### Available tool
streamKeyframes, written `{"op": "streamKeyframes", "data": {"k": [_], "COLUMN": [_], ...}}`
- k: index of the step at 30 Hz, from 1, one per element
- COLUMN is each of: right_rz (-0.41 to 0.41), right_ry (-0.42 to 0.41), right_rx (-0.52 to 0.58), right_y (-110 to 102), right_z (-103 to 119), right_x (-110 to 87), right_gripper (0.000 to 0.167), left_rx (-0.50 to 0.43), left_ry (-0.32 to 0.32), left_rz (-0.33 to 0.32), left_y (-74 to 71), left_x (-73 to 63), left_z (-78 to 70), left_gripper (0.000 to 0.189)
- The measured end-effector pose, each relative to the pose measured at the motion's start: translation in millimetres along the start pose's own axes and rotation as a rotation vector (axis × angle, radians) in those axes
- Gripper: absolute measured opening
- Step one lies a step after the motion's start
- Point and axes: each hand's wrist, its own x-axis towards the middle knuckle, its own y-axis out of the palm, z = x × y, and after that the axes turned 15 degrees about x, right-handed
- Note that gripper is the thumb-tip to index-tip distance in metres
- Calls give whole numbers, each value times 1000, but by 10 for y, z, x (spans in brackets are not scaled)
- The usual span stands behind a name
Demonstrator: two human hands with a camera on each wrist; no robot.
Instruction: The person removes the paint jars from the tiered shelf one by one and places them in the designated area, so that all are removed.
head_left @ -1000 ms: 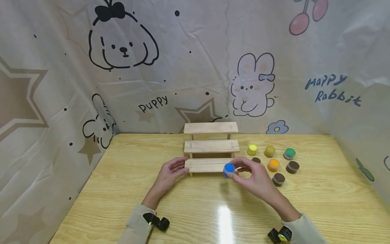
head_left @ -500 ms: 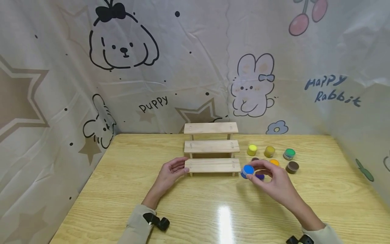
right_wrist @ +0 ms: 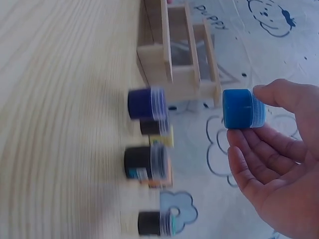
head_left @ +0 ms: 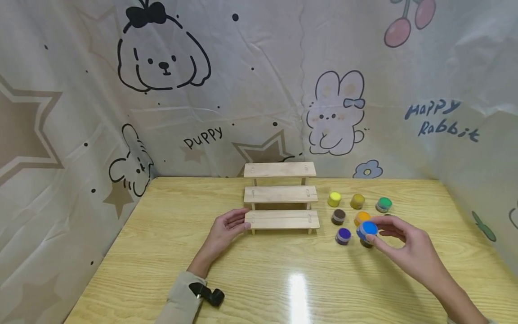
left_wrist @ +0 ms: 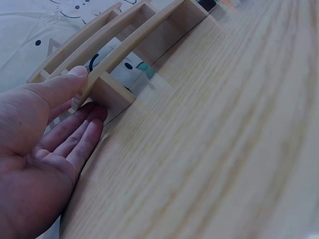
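Note:
Between thumb and fingers, my right hand (head_left: 408, 243) pinches a small blue paint pot (head_left: 367, 231), held above the table among the other pots. In the right wrist view that blue pot (right_wrist: 238, 108) lies sideways to the camera, its clear ribbed lid by the thumb. My left hand (head_left: 224, 230) grips the left end of the lowest board of a three-tier wooden stand (head_left: 281, 219). The left wrist view has the thumb on that board's end and the fingers (left_wrist: 82, 142) under it, close against the side support.
Right of the stand are a purple pot (head_left: 343, 236), a brown pot (head_left: 338, 217), an orange pot (head_left: 363, 219), a yellow pot (head_left: 334, 199), a mustard pot (head_left: 358, 201) and a green pot (head_left: 384, 204). Dark pots are partly hidden by my right hand. A printed curtain (head_left: 259, 90) hangs behind.
My right hand has carried the blue pot rightward, from in front of the stand's lowest board to over the pots, uncovering the purple and brown ones. The left hand stays put.

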Motion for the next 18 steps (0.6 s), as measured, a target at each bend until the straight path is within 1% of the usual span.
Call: {"op": "streamKeyframes", "data": {"k": [2,9,13,18], "right_rz": [-18,-37,-43,-33], "right_ry": [10,59,93,125], "right_rx": [-25,-58,-51,-41], "right_y": [-80,-300,-385,-441], "right_z": [-35,-225,-388,-545], "right_x": [-26,-112,-123,-144], "right_gripper": [34,31,33,35], "left_rx": [1,2,2,5], "left_ry": [-3,-7,-9,-9], "left_rz": [-2,4,0,-4], "left_y": [-1,-5,-7,-11], "left_x": [-5,-2,-5,-9], "left_z": [-12,-23,-15,-18], "left_gripper": [46,46,46,45]}}
